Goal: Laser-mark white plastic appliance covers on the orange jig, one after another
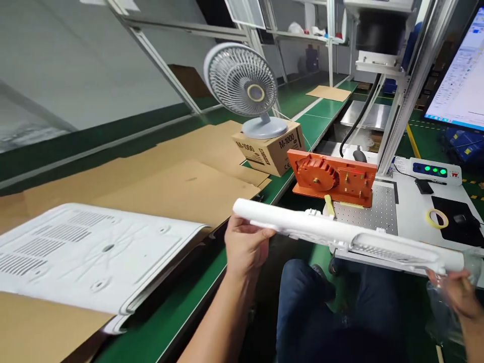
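Note:
A long white plastic part (302,219), tube-like with clips and a slotted recess, spans the space above my lap. My left hand (247,242) is closed around its left end, thumb along the lower edge. At the other end, my right hand (459,292) grips the part from below, slightly blurred. Clear plastic film (442,302) hangs beside that hand. Left of my left hand, a white molded panel (109,252) with vent slots lies on cardboard. Beyond the held part stands an orange fixture (333,176) with a round ribbed form.
A grey fan (242,80) stands on a cardboard box (272,148) on the green bench (200,295). Cardboard sheets (170,181) cover much of it. A perforated metal plate (378,212), tape roll (436,219), black mouse pad (454,222) and monitor (459,75) are at right.

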Motion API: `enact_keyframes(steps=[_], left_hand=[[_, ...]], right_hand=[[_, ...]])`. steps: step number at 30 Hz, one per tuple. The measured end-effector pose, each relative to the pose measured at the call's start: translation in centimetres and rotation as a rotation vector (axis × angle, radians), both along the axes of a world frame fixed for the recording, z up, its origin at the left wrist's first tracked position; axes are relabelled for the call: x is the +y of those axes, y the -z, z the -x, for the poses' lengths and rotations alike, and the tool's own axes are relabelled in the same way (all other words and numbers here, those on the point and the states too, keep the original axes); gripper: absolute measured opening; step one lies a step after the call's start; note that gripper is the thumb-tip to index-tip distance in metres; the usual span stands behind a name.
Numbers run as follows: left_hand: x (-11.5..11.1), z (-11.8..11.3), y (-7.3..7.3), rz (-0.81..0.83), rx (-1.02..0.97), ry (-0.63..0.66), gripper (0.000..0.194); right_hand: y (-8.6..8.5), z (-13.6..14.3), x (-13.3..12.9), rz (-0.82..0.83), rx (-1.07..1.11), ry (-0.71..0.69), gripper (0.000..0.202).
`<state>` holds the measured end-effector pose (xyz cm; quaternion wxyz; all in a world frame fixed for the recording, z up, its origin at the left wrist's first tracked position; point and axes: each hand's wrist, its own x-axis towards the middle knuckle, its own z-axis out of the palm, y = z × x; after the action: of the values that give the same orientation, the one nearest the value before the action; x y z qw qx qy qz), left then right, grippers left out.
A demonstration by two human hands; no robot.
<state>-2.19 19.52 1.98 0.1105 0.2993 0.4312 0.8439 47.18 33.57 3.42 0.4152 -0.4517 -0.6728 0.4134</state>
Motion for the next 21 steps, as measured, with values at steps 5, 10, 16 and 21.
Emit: enact_keyframes(steps=[5, 10, 16, 21], left_hand=[[5.1, 4.3, 1.1, 0.058, 0.031, -0.005, 0.085], [9.5, 10.4, 1.3, 0.264, 0.251, 0.047, 0.085], [12.7, 13.9, -0.4, 0.423, 0.352, -0.014, 0.083], [13.6, 15.1, -1.0, 0.519, 0.327, -0.055, 0.082]], right_hand=[[2.3, 7.4, 1.9, -0.021, -0.193, 0.209, 0.069], [1.9, 12.1, 4.9, -0.102, -0.385, 0.286, 0.078], [1.8, 16.5, 8.4, -0.183, -0.463, 0.300, 0.076], [1.9, 19.0, 11.0, -0.209, -0.480, 0.276, 0.067]])
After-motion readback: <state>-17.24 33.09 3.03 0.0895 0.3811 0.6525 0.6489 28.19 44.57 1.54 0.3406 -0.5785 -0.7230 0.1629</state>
